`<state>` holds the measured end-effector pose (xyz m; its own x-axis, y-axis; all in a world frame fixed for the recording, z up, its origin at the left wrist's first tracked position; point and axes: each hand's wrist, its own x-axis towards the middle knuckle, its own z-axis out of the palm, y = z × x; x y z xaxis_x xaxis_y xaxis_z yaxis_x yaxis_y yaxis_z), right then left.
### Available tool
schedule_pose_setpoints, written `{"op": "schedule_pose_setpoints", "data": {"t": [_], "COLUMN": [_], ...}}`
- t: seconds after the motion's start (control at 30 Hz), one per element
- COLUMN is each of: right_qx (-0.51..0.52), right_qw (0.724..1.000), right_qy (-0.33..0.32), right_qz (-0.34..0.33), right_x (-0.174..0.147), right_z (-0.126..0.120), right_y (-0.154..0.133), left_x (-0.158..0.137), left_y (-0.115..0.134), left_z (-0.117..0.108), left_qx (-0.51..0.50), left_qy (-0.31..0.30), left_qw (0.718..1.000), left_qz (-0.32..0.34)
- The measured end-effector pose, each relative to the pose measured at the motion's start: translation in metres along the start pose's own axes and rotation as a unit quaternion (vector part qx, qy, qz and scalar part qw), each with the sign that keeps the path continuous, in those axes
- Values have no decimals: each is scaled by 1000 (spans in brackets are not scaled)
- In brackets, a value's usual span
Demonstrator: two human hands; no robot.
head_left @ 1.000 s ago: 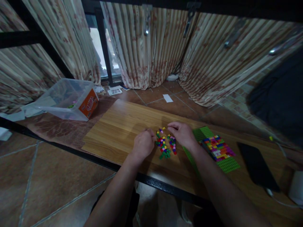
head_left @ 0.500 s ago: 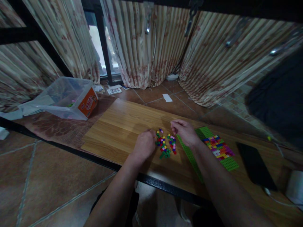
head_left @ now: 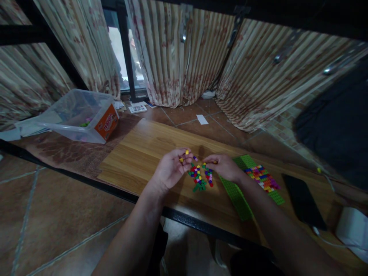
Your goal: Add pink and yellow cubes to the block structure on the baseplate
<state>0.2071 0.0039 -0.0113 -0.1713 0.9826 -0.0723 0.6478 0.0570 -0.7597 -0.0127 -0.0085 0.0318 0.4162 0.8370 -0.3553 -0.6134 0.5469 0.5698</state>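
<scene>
My left hand [head_left: 169, 168] is turned palm up above the wooden table, its fingers curled. A small yellow toy brick [head_left: 187, 152] sits at its fingertips, and another yellow brick [head_left: 181, 159] lies against the fingers. Just right of the pile, my right hand [head_left: 224, 166] is closed in a pinch, palm down; a bit of yellow, apparently a brick [head_left: 215, 162], shows among its fingers. Between the hands lies a loose pile of small coloured bricks [head_left: 198, 178], green, red, yellow, pink and blue. The green baseplate [head_left: 234, 195] lies under and beside my right forearm, which partly hides it.
Rows of coloured bricks [head_left: 264, 178] cover part of the baseplate's right side. Farther right are a black phone [head_left: 303, 201] with a cable and a white device [head_left: 353, 230]. A clear plastic bin [head_left: 77, 115] with an orange label stands at the left. Curtains [head_left: 172, 57] hang behind.
My left hand has turned from palm down to palm up, showing yellow bricks. The right hand has lowered toward the pile. The view has shifted slightly.
</scene>
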Motion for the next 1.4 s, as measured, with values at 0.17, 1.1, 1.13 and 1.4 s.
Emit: {"op": "schedule_pose_setpoints", "data": {"t": [0.17,1.1,1.13,1.4], "right_qx": [-82,-241,-262,-314], "right_qw": [996,967,961,943], "right_qy": [-35,-27,-42,-63], "right_qz": [-1,-78,-83,-94], "right_x": [8,-7,-8,-6], "right_z": [1,7,10,21], "right_y": [2,-50,-47,-39], "left_x": [2,8,8,12], "left_y": [0,-14,-14,-21], "left_z": [-1,-2,-2,-4], "left_qx": [33,-132,-129,-96], "left_qy": [34,156,158,185], "left_qw": [999,979,979,978], "left_qz": [-1,14,13,22]}}
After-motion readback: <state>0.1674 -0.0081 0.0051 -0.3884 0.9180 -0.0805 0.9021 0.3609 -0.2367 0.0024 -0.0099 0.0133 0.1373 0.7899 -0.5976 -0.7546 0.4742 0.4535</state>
